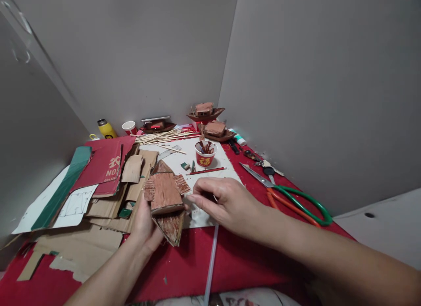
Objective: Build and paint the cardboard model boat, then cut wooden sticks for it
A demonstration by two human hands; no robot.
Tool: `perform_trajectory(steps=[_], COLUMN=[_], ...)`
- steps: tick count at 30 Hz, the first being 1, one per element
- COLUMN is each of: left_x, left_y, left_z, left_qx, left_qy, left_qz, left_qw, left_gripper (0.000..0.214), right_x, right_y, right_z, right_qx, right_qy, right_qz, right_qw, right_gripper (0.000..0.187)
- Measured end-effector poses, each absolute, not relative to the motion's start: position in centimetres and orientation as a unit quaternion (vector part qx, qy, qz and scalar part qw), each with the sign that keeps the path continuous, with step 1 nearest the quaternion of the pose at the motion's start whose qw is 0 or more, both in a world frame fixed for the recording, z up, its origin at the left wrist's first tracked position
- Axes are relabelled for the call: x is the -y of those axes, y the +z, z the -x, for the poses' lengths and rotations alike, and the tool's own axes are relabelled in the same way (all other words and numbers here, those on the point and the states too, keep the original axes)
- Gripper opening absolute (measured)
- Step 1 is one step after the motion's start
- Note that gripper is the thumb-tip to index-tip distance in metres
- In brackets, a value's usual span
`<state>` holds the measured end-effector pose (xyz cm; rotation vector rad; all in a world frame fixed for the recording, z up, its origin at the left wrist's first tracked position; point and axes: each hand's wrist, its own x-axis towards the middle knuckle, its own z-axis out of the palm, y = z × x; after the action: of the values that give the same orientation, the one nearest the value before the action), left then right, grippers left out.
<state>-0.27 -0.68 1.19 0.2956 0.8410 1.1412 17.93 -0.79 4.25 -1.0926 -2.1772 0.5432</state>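
Observation:
A brown model boat (167,192) made of cardboard, with a roofed cabin and ridged side flaps, is tilted up in front of me. My left hand (144,222) is closed around it from below and the left, its fingers mostly hidden behind the hull. At the boat's right side, close to the ridged flap (182,184), my right hand (223,198) is pinched with thumb and forefinger together. Whatever those fingertips hold, if anything, is too small to make out. A translucent glue stick (211,264) lies below my right hand.
Cardboard sheets (79,244) pile up on the left. Behind the boat are a paper cup (205,159) of brown scraps, a red pencil (207,171) and thin wooden sticks (164,136). More model boats (215,130) stand at the back. Green-handled scissors (302,196) lie at right.

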Motion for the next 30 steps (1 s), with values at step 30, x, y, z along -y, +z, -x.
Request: perform_trajectory(steps=[30], left_x=[0.9], left_y=[0.8], left_z=[2.2], left_qx=[-0.303], left_qy=[0.533], left_qz=[-0.242], left_qw=[0.752], left_gripper=[0.018], right_x=[-0.2], right_y=[5.5], right_z=[-17.4], right_qx=[0.824], right_qy=[0.213], right_qz=[0.377], right_qw=[0.365], right_gripper=[0.011])
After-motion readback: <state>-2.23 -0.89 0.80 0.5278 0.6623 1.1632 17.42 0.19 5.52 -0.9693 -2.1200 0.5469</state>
